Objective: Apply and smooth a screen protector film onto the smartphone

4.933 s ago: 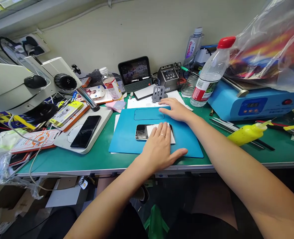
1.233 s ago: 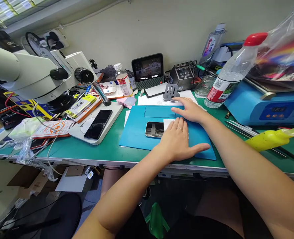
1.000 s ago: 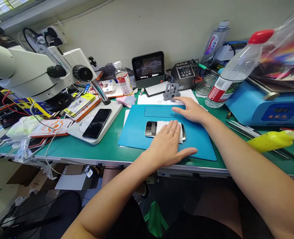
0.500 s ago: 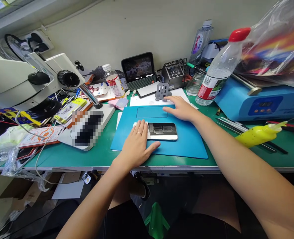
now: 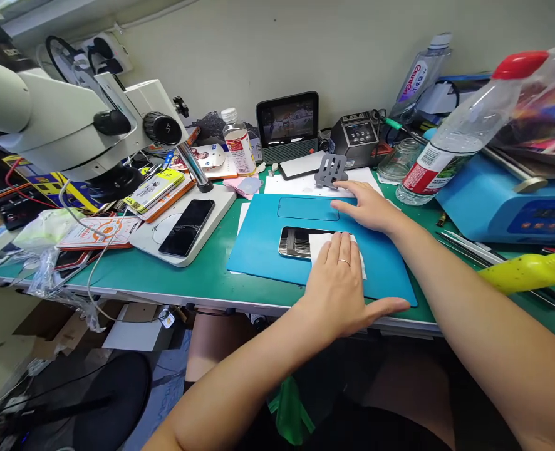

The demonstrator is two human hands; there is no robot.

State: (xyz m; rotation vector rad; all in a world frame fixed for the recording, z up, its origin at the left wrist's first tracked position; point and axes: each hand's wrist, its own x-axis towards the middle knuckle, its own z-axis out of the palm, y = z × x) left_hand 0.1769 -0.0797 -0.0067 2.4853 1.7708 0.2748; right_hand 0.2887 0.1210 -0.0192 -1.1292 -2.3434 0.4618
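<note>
My left hand [image 5: 336, 282] lies flat, fingers stretched, over a white wipe [image 5: 316, 245] on the right part of a phone [image 5: 292, 242]. The phone's dark, shiny face shows at its left end; the rest is hidden by wipe and hand. Under it is a blue mat [image 5: 254, 250]. My right hand [image 5: 366, 205] rests with fingers apart at the mat's upper right edge, close to a grey phone stand [image 5: 330, 170], and I cannot see it holding anything. Behind the phone, a clear rectangle with a thin black outline [image 5: 308, 208] lies on the mat.
To the left stands a microscope [image 5: 113, 134] with a black phone [image 5: 187, 227] on its base. Bottles [image 5: 440, 166], a glass jar [image 5: 399, 160] and a blue machine [image 5: 517, 200] stand right. A small screen [image 5: 288, 125] leans at the back. A yellow squeeze bottle [image 5: 526, 272] lies right.
My left hand and the wipe have moved from the phone's left end to its right end, baring the left end. My right hand stays by the stand. The view has turned left.
</note>
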